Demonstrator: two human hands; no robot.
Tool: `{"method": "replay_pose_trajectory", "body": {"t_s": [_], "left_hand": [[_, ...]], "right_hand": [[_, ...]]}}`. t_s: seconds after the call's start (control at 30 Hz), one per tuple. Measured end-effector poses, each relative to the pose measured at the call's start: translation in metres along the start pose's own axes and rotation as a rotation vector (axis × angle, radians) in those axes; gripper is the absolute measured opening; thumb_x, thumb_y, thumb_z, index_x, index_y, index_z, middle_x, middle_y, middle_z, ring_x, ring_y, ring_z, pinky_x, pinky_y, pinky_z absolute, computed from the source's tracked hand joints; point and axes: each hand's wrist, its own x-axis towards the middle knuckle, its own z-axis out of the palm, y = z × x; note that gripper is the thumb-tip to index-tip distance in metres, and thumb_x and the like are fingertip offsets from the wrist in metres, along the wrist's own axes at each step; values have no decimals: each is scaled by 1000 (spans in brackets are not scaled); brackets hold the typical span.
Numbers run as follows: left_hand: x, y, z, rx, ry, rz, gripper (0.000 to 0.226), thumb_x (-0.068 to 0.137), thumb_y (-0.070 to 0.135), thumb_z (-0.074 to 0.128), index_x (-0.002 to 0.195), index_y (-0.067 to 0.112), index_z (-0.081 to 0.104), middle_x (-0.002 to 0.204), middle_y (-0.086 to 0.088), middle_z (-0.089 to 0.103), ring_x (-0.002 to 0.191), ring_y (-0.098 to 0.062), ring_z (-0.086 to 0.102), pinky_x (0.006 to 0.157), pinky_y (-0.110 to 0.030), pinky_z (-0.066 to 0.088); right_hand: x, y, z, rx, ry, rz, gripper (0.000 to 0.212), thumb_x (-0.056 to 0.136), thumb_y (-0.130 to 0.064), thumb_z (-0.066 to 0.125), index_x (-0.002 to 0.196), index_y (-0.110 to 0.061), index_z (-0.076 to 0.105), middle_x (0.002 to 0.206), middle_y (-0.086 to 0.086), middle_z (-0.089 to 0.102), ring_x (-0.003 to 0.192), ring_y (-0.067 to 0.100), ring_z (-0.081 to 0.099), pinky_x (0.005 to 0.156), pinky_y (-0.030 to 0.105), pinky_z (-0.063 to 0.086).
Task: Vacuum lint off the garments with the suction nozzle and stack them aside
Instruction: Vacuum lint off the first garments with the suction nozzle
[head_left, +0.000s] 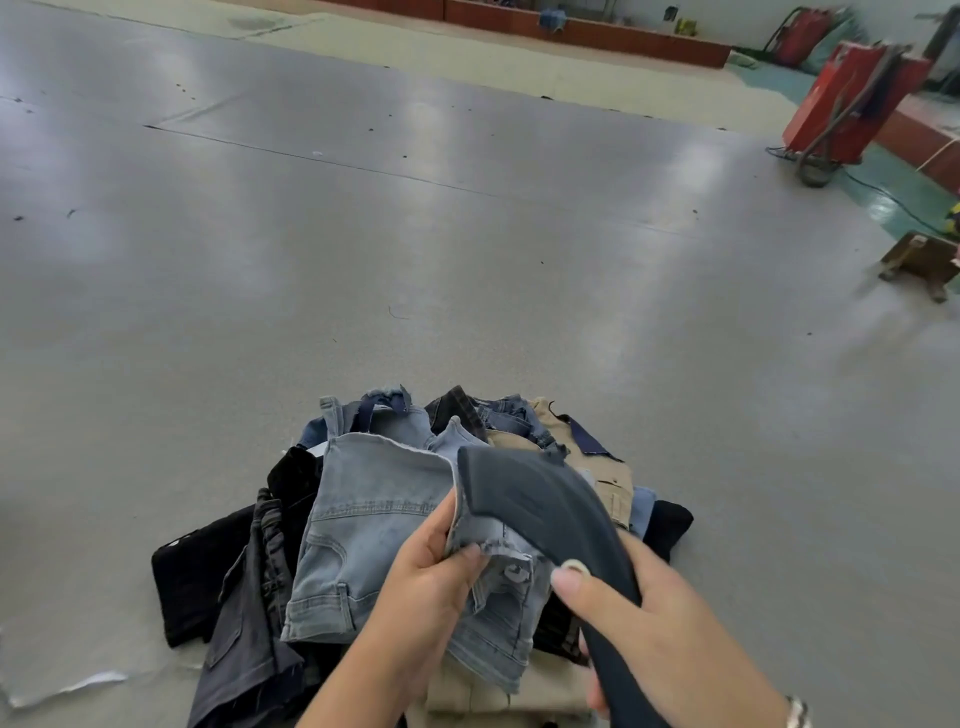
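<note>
While the left hand (421, 587) pinches light jeans (374, 525), the right hand (660, 629) grips the nozzle (545, 499).

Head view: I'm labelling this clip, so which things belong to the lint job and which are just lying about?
In the job:
- suction nozzle, gripped by right hand
- light denim garment, pinched by left hand
- garment pile

Lying about:
- red machine
- wooden stool
- grey table

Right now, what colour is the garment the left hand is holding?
Light blue denim garment, faded; the head view shows it, held by the left hand.
</note>
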Motion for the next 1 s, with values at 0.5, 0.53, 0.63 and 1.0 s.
{"method": "replay_pose_trajectory", "body": {"t_s": [0.5,0.53,0.63,1.0], "left_hand": [[-9,-14,1,-121,506,-199,43,85,-14,35,105,8,66,77,-9,71,64,-19,68,50,-26,51],[-9,-13,0,-200,554,-244,30,89,-2,43,111,7,62,86,-12,69,70,-25,66,54,-31,50],[-7,-11,-4,-164,612,-391,34,89,27,62,114,5,57,101,-19,67,81,-30,63,57,-33,47],[-28,-20,-25,205,343,-195,49,93,-6,47,132,23,52,122,2,67,115,-18,61,101,-40,46]], "right_hand": [[29,-13,0,-52,-10,85,21,86,-37,65,98,-22,56,53,-1,58,42,23,61,42,25,48],[26,-10,0,-42,-11,90,21,86,-37,65,98,-23,56,53,-2,59,43,24,62,43,26,49],[14,-2,-1,-29,-55,125,24,82,-42,66,101,-31,56,56,-5,65,45,23,64,44,26,50],[4,10,12,-200,-216,152,26,82,-48,66,105,-44,55,86,-18,68,67,-7,63,64,14,45]]}}
